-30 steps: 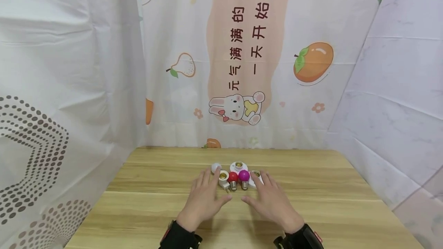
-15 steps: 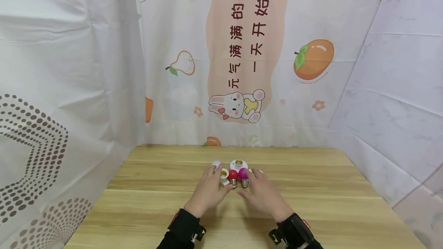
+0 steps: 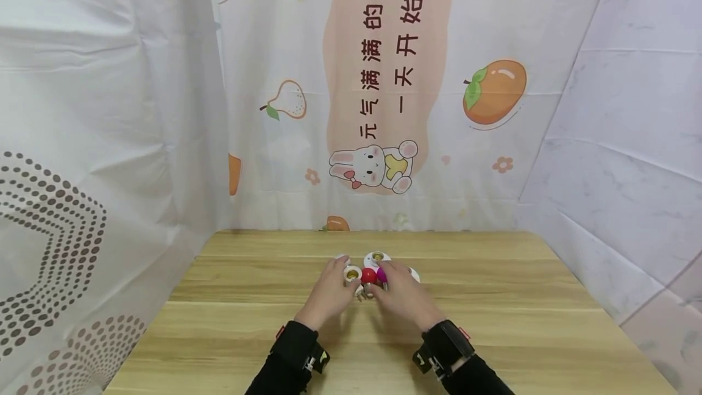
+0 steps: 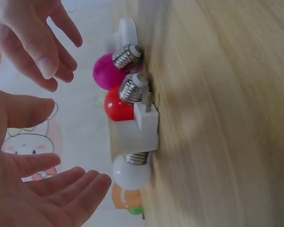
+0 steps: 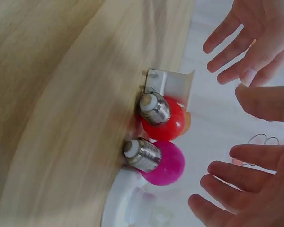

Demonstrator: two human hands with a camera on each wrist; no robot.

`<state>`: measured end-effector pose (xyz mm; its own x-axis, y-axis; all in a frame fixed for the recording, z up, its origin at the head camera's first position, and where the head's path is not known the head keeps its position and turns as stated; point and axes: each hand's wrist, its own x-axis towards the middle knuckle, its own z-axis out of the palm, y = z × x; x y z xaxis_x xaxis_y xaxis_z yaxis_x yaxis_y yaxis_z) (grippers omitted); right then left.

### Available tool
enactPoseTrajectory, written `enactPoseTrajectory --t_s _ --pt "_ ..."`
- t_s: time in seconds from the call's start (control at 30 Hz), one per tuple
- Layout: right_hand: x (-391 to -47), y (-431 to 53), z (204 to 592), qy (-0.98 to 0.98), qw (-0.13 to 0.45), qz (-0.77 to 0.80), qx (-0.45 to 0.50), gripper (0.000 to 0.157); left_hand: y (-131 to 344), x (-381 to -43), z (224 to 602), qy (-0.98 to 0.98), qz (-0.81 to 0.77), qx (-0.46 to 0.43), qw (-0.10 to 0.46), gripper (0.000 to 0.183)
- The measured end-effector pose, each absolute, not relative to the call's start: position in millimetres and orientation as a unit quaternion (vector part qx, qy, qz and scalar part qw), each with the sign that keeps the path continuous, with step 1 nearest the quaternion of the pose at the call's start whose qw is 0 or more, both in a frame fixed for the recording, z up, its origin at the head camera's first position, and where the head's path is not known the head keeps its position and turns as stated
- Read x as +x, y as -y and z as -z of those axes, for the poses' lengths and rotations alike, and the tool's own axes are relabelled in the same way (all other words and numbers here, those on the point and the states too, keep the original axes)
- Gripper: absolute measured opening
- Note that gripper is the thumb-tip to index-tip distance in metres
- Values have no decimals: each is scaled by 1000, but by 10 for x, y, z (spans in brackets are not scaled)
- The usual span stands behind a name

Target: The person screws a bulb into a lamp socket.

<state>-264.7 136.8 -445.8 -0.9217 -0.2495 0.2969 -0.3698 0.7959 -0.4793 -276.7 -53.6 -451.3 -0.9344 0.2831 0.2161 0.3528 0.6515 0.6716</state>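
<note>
My left hand [image 3: 329,292] hovers with fingers spread beside a white bulb [image 4: 131,173] and a white plug-in lamp socket [image 3: 353,274]. Its fingers look apart from them in the left wrist view. My right hand [image 3: 407,296] reaches over the magenta bulb [image 5: 166,165], partly covering it in the head view; the right wrist view shows a gap between fingers and bulb. Between the hands lies a red bulb [image 3: 368,275], screw base toward me. A round white lamp holder [image 3: 370,259] stands behind, and another white holder [image 3: 415,274] is half hidden behind my right hand.
The bulbs and holders form a tight cluster near the back of the wooden table [image 3: 247,309]. A printed curtain [image 3: 285,157] hangs right behind the table's far edge, with white sheets [image 3: 164,108] at both sides.
Both hands have moved inward and slightly forward. The right hand has gone left from the right-hand holder to the magenta bulb, and the thumbs have drawn closer together. The parts stay where they were.
</note>
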Motion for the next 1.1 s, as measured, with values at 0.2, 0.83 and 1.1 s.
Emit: enactPoseTrajectory --t_s 0.2,0.83,1.1 --pt "-2756 -1312 4484 939 117 -279 165 50 518 -2866 4557 901 399 -161 49 51" --pt "-2948 -1069 4636 939 171 -200 219 23 520 -2975 4687 905 395 -145 61 47" --pt "-2993 -1006 4660 938 166 -186 241 15 537 -2996 4767 895 412 -159 54 40"
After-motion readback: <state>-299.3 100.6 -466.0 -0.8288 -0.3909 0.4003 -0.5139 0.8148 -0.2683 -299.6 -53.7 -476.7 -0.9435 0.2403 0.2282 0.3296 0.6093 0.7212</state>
